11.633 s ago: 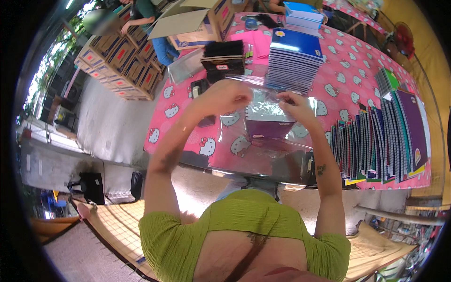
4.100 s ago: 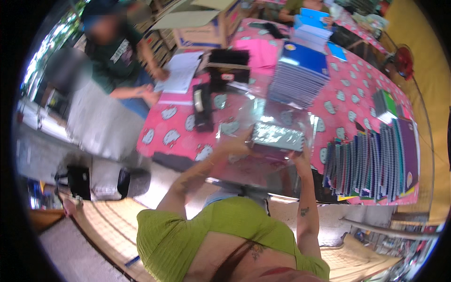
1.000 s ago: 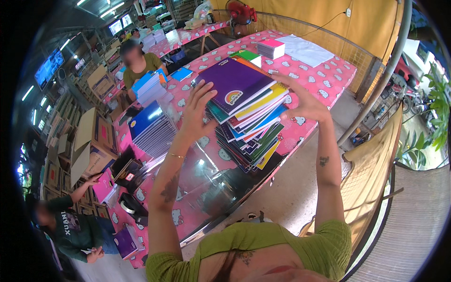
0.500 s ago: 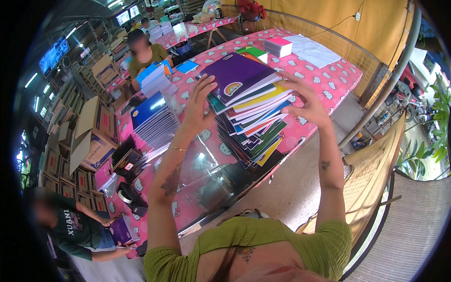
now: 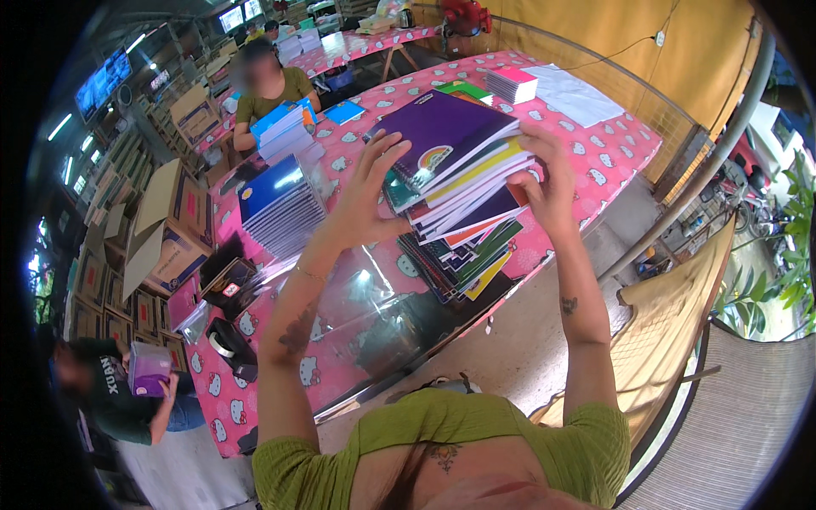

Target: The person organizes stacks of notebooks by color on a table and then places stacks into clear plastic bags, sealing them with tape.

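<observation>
A tall, uneven stack of spiral notebooks (image 5: 459, 140) stands at the table's edge in front of me, a purple cover with a rainbow emblem on top. My left hand (image 5: 371, 191) is against the stack's left side, fingers at the upper corner and thumb lower down. On the right side, my right hand (image 5: 548, 174) grips the page edges, fingers curled over the corner and thumb below. Between them they hold the upper bundle, which sits askew over the lower notebooks (image 5: 463, 263) with green, dark and yellow covers. The fingertips behind the bundle are partly hidden.
The pink patterned table (image 5: 608, 170) bears a blue notebook stack (image 5: 280, 204), a tape dispenser (image 5: 229, 348), pink-topped pads (image 5: 512, 85) and clear plastic sheeting (image 5: 365, 297). Open cartons (image 5: 174, 229) stand left. One co-worker (image 5: 272, 89) sits across; another (image 5: 127, 391) holds a purple notebook pack.
The upper bundle has been squeezed straighter and shifted slightly right over the lower notebooks. My right hand has closed in on it. The co-worker at lower left has raised the purple pack off the table.
</observation>
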Motion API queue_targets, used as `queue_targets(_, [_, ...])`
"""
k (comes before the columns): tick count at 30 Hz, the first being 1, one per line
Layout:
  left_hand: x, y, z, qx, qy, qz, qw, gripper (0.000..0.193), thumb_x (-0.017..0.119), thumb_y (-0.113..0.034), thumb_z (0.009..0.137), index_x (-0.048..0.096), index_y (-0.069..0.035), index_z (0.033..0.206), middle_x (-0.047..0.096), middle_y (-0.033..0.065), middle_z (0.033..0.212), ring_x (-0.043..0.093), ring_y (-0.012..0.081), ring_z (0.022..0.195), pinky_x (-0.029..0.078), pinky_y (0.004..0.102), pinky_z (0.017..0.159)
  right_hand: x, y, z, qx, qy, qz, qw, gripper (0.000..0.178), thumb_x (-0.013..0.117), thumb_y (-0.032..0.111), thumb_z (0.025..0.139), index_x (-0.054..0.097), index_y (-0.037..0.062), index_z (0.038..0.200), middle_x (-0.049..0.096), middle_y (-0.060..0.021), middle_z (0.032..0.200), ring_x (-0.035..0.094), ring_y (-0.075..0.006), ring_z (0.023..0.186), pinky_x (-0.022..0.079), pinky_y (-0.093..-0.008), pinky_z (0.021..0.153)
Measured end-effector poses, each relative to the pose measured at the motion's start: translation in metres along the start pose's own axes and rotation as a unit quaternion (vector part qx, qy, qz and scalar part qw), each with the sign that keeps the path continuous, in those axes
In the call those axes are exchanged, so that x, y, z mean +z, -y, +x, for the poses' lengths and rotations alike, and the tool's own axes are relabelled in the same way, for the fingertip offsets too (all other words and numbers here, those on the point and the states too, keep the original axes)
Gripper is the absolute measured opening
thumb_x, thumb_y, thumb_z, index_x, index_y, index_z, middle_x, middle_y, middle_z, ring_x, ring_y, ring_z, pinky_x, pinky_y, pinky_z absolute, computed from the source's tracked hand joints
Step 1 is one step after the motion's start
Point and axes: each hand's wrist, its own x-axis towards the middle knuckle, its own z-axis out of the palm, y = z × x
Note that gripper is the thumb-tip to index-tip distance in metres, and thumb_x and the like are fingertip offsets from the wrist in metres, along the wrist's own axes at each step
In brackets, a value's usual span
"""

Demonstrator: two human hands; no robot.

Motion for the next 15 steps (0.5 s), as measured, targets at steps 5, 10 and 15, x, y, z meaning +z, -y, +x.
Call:
queue_targets(5, [-0.013,-0.013,0.015,-0.040,0.035,-0.023,0.998,0.110,0.089,-0.041,0.059,0.032,-0.009,0.148,0.035,0.0187,0.149,0.030,0.0409,0.141,0.028,0.0527,0.115,0.008,0.001,0.018,0.051,-0.036,0.004,0.998,0.048,0.083,0.016,0.073,0.063,0.0050,0.114,0.063,-0.0140,0.121,0.064,-0.0233,0.097,0.053,-0.0296,0.074])
queue_targets(10, [-0.003,-0.011,0.021,-0.045,-0.018,0.029,0.998,0.103,0.088,-0.034,0.056,0.037,-0.010,0.142,0.041,0.0175,0.144,0.035,0.0380,0.138,0.024,0.0533,0.116,0.017,-0.001,0.034,0.081,-0.056,0.041,0.994,0.043,0.080,0.010,0.077,0.062,0.0044,0.116,0.062,-0.0104,0.118,0.063,-0.0187,0.095,0.055,-0.0277,0.075])
queue_targets(15, [0.017,0.000,0.030,0.066,-0.115,0.046,0.990,0.088,0.085,-0.024,0.056,0.043,-0.007,0.131,0.050,0.0127,0.137,0.047,0.0365,0.128,0.027,0.0568,0.114,0.022,0.004,0.034,0.150,-0.049,0.102,0.982,0.048,0.079,0.011,0.081,0.057,0.0045,0.123,0.060,-0.0075,0.120,0.061,-0.0156,0.098,0.054,-0.0268,0.081])
